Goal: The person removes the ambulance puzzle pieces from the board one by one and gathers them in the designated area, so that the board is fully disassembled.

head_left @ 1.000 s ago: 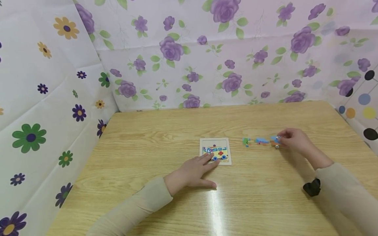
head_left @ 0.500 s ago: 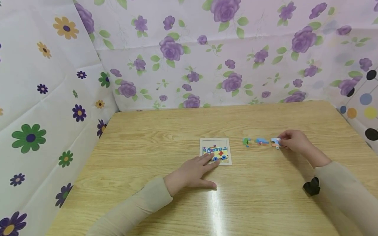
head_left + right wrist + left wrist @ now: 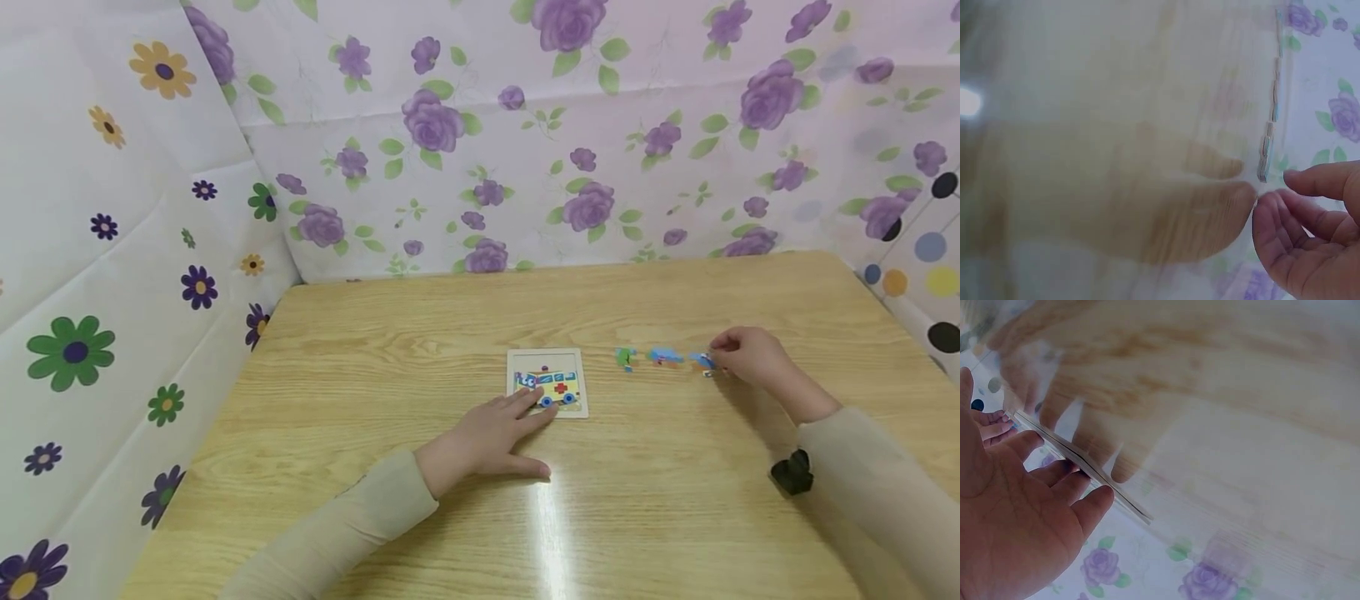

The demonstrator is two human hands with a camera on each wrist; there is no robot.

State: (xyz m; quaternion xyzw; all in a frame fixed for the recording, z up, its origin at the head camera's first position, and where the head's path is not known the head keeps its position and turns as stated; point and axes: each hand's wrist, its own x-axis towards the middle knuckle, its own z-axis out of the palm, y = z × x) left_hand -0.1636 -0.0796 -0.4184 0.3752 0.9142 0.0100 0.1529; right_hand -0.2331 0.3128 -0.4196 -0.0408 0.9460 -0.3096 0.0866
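Note:
My left hand rests on the near left part of a square puzzle board, fingers spread; a cartoon yellow ambulance shows past the fingertips. In the left wrist view, the left hand lies along the edge of the puzzle board. My right hand, fingers curled, is at the right end of a row of jigsaw pieces. Its fingertips are at a blue jigsaw piece and seem to pinch another one, mostly hidden. In the right wrist view, the right hand is close to a layered jigsaw piece.
A green jigsaw piece and a blue and pink jigsaw piece lie between the board and the right hand. The wooden table is glossy. A floral cloth hangs behind it, with more patterned cloth at both sides.
The pale, pinkish piece at the right fingertips half a second ago no longer shows; a blue piece is visible there. The right hand has shifted only slightly. The left hand stays on the board.

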